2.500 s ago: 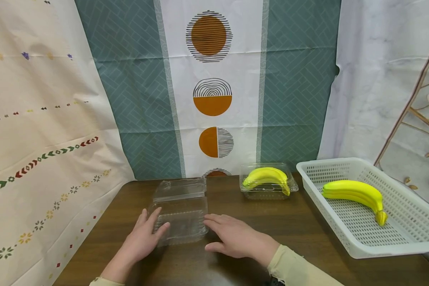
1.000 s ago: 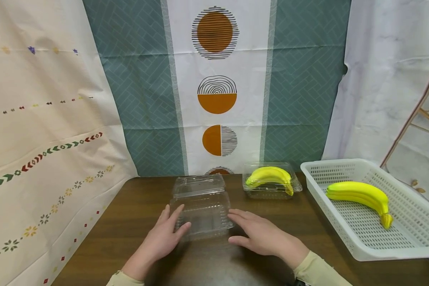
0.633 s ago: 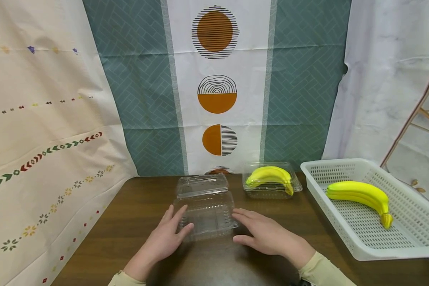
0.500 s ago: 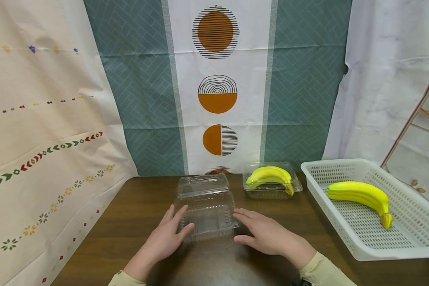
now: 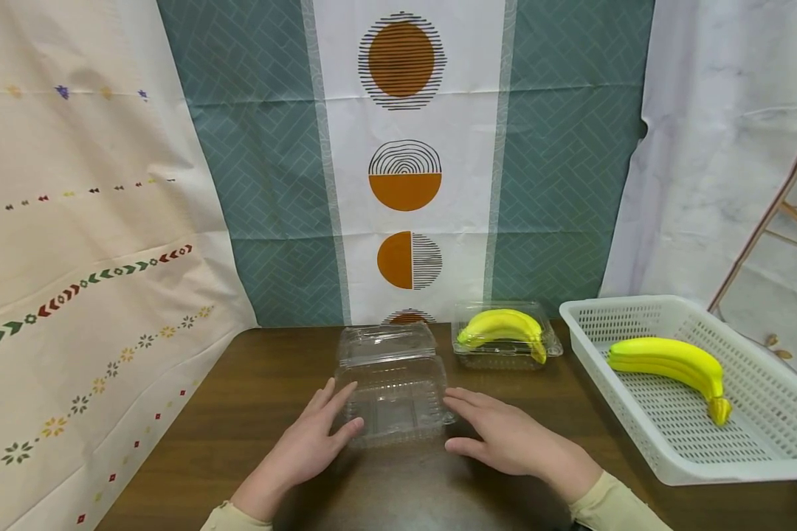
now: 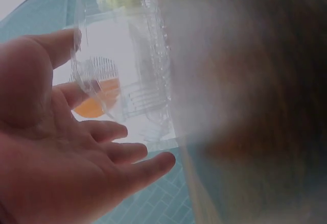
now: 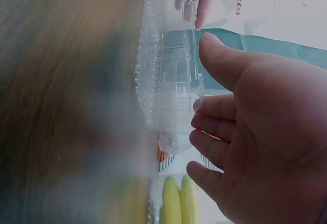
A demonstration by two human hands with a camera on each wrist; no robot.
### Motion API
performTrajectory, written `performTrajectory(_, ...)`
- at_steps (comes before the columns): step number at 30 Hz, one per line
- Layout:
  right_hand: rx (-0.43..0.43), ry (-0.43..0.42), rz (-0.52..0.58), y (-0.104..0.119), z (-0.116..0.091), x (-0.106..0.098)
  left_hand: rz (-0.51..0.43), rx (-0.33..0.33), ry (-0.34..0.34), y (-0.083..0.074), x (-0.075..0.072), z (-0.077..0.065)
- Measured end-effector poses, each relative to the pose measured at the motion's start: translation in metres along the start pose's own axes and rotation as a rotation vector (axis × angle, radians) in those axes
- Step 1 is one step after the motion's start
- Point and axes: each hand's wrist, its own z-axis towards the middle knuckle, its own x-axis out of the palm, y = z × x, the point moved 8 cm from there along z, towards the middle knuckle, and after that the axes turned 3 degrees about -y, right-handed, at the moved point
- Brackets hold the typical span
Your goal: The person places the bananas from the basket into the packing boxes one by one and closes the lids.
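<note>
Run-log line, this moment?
left hand: at left of open box; right hand: at its right; second box: bananas; basket: more bananas

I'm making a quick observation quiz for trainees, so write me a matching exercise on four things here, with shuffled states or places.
Column one:
1. Nearer container
2. Farther container
3. Basket
4. Left hand

Column two:
A. White and perforated, on the right of the table
B. At the left side of the nearer container
C. Clear, with yellow bananas inside
D. Clear and folded open

Pairs: 1-D, 2-C, 3-A, 4-B
</note>
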Motion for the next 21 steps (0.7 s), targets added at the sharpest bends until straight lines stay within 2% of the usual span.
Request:
performTrajectory(8, -0.002, 0.005, 0.002, -0.0018, -0.0044, -0.0021, -0.015, 0.016, 0.001, 0.0015, 0.0005, 0.0011)
performTrajectory(21, -0.010, 0.017, -0.002, -0.0021, -0.0041, -0.0026, -0.006, -0.022, 0.008, 0.0054, -0.0013, 0.0026)
